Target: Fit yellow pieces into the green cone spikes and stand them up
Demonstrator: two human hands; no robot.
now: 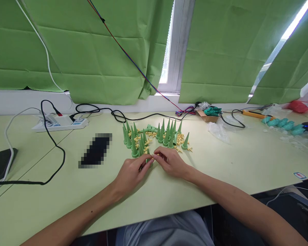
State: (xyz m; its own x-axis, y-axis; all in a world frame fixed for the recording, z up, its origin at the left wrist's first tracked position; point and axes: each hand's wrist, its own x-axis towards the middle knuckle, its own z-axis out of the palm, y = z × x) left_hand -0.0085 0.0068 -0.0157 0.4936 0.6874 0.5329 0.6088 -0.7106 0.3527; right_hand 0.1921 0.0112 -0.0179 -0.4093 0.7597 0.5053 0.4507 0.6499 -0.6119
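Two bare hands met in a pinch beside a cluster of green cones [168, 136] on a pale yellow-green table [215, 184].
The cones stood upright, matte and sharply tapered, each flaring into a round collar at its base, with small yellow branching pieces [180, 139] strewn among them; the left hand [130, 172] and right hand [171, 162] had their fingers bent and fingertips nearly closed together at the cluster's near side, a speck of yellow showing there, though which hand gripped it could not be told.
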